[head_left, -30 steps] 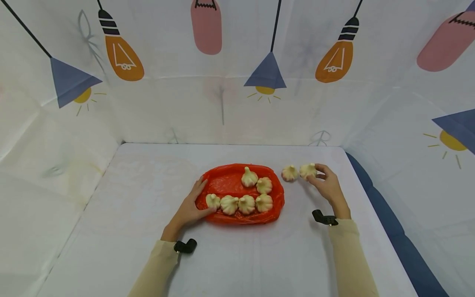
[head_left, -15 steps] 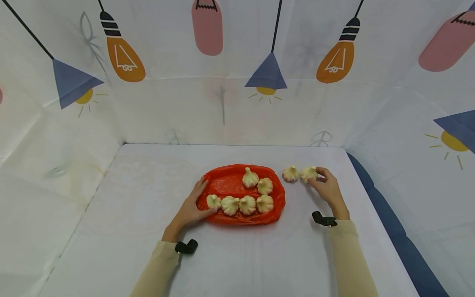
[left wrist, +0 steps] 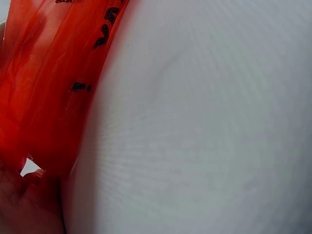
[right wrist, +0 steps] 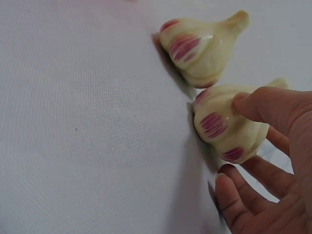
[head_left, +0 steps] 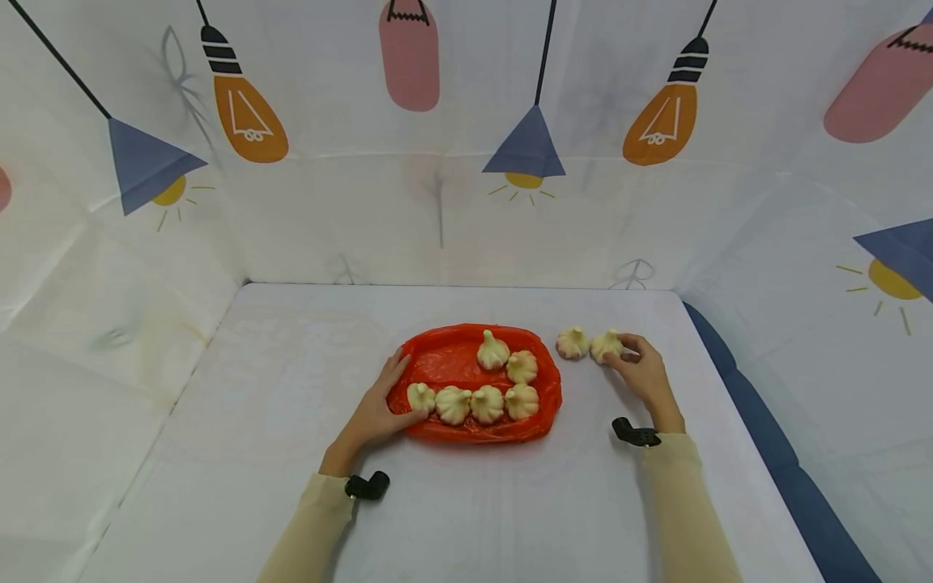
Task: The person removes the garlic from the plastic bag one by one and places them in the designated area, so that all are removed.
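A red plastic-covered tray point(head_left: 445, 356) lies mid-table and carries several garlic bulbs. Four-in-a-row is not counted here; several bulbs, such as one garlic bulb point(head_left: 453, 404), line its near side, and two more sit at its right half. My left hand point(head_left: 379, 409) grips the tray's left end, thumb at the near rim and fingers along the far-left rim. To the right of the tray, my right hand point(head_left: 645, 376) pinches a garlic bulb point(right wrist: 226, 122) with purple patches between thumb and fingers. Right beside it another garlic bulb point(right wrist: 204, 48) rests on the table.
The white table point(head_left: 466, 518) ends at a patterned cloth wall point(head_left: 328, 219) behind it. White cloth also hangs at both sides. Along the right table edge runs a dark blue padded strip point(head_left: 765, 433).
My right hand and its garlic bulb have come down slightly, nearer the person, beside the other bulb. My left hand stays on the tray. The head view has shifted a little.
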The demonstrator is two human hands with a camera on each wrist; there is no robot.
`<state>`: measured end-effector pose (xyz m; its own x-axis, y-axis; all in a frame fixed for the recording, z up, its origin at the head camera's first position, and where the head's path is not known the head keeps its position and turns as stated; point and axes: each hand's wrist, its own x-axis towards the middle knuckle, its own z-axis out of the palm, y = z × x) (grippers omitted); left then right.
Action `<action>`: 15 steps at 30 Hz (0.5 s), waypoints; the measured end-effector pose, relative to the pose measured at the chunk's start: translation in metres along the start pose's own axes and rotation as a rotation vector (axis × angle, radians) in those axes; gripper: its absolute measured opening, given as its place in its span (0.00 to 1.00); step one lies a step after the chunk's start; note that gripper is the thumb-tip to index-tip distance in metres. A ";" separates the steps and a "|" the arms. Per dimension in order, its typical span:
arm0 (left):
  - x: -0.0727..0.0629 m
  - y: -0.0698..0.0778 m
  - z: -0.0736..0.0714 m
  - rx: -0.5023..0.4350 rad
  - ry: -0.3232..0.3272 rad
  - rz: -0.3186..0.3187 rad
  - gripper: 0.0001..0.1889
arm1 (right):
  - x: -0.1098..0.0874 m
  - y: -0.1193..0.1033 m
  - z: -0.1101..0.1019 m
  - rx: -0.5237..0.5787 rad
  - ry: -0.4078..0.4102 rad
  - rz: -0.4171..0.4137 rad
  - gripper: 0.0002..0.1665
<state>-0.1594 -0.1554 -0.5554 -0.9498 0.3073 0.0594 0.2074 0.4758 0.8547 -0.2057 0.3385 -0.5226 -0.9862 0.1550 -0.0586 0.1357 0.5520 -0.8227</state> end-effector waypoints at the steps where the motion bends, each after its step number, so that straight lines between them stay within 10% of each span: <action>1: 0.000 0.000 0.000 -0.002 0.001 0.002 0.55 | 0.000 0.000 0.000 0.002 0.002 -0.002 0.38; 15: 0.000 0.001 0.000 0.008 -0.007 0.002 0.55 | 0.001 -0.002 0.001 0.015 0.001 0.020 0.43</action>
<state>-0.1596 -0.1550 -0.5548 -0.9477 0.3140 0.0575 0.2112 0.4816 0.8506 -0.2071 0.3368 -0.5215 -0.9832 0.1665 -0.0744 0.1536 0.5368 -0.8296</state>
